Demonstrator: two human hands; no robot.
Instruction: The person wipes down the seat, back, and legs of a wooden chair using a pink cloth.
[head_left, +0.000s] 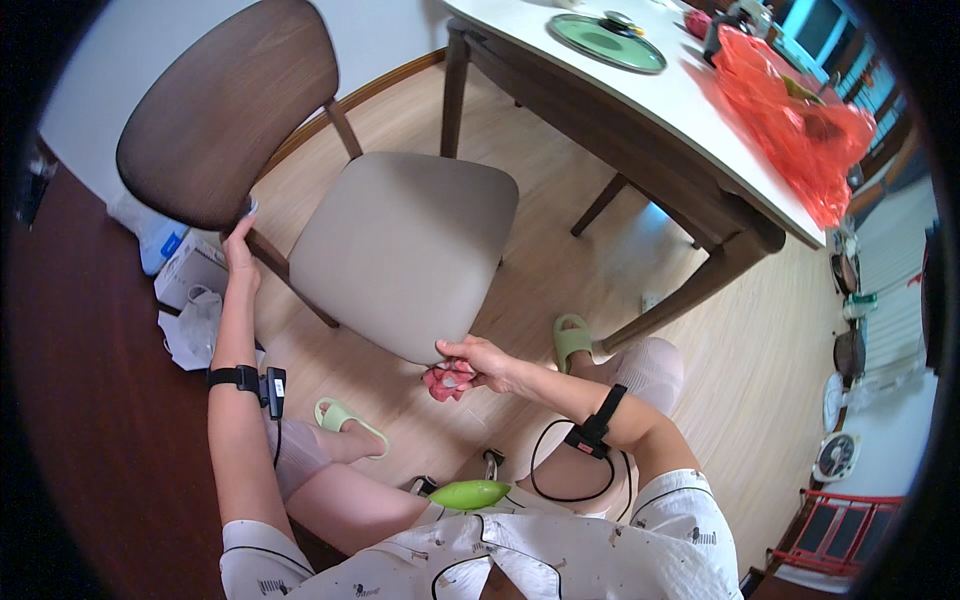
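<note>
A wooden dining chair (232, 97) with a dark brown curved backrest stands before me, its padded beige seat (405, 240) facing up. My left hand (241, 251) grips the chair at the lower edge of the backrest, by the rear post. Part of its fingers is hidden behind the wood. At the seat's near corner, my right hand (484, 361) holds a crumpled red and white cloth (448, 380). The thumb of that hand rests on top of the corner, with the cloth below the seat edge.
A white-topped table (690, 112) with wooden legs stands at the right, bearing a glass lid (607, 43) and a red plastic bag (795, 135). Boxes and bags (191, 292) sit left of the chair. A dark brown surface (97, 390) runs along my left. My slippered feet flank the floor (480, 427).
</note>
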